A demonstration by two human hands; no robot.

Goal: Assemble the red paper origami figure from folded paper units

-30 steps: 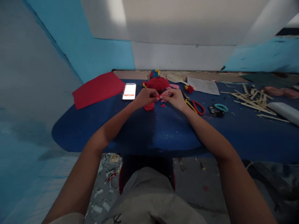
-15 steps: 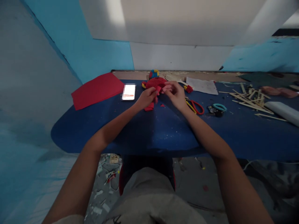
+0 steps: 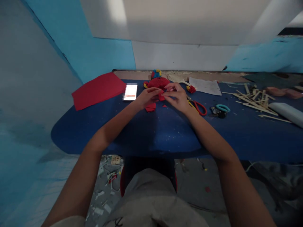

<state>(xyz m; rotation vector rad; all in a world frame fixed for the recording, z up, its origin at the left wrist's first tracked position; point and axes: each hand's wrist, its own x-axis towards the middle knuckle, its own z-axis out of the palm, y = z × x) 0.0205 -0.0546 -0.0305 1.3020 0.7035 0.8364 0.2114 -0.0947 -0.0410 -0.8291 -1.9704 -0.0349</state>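
Note:
Between the fingertips of both hands is a small folded piece of red paper (image 3: 161,95). My left hand (image 3: 148,97) pinches it from the left side. From the right, the thumb and fingers of my right hand (image 3: 176,95) close on its other edge. Just behind the hands sits a red textured model (image 3: 158,83) with small yellow parts at its left. Several small red folded paper pieces (image 3: 150,107) lie on the blue table below my left hand. A tiny red scrap (image 3: 164,106) is beside them.
A large red paper sheet (image 3: 98,91) and a lit phone (image 3: 130,92) lie to the left. On the right are red-and-yellow-handled scissors (image 3: 200,108), keys with a teal ring (image 3: 222,108), a white paper (image 3: 204,86) and a pile of thin wooden sticks (image 3: 257,101). A blue-yellow ball-like piece (image 3: 156,73) stands behind.
The red paper piece between my fingers has turned and looks more compact. My left fingers have straightened and shifted slightly, and my right fingers have moved closer around it.

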